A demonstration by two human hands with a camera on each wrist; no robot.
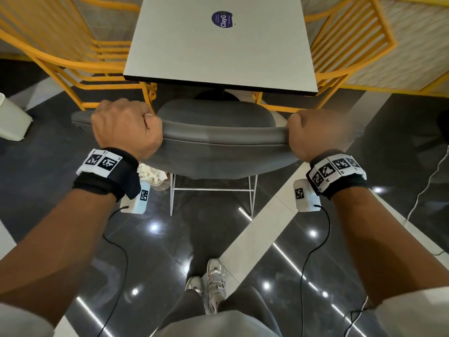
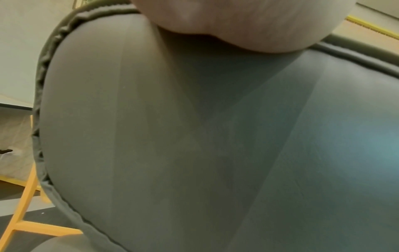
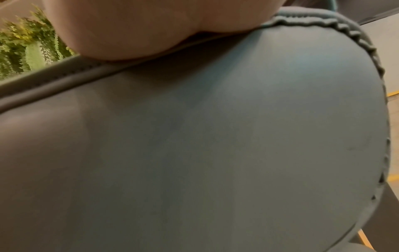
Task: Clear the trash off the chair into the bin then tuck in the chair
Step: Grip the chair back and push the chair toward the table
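A grey padded chair (image 1: 218, 135) with white legs stands in front of me, its seat partly under the white square table (image 1: 218, 49). My left hand (image 1: 126, 125) grips the left end of the backrest's top edge, fingers curled over it. My right hand (image 1: 315, 132) grips the right end the same way. The seat that shows has nothing on it. Both wrist views are filled by the grey backrest (image 2: 194, 136) (image 3: 194, 145), with a palm (image 2: 237, 25) (image 3: 140, 25) pressed on its top seam. A white bin (image 1: 12, 120) stands at the far left on the floor.
Yellow wire chairs (image 1: 80, 57) (image 1: 349, 45) flank the table. A cup with crumpled paper (image 1: 153, 176) sits on the dark glossy floor below my left wrist. A white cable (image 1: 427, 181) runs along the floor at right. My shoes (image 1: 213, 280) stand behind the chair.
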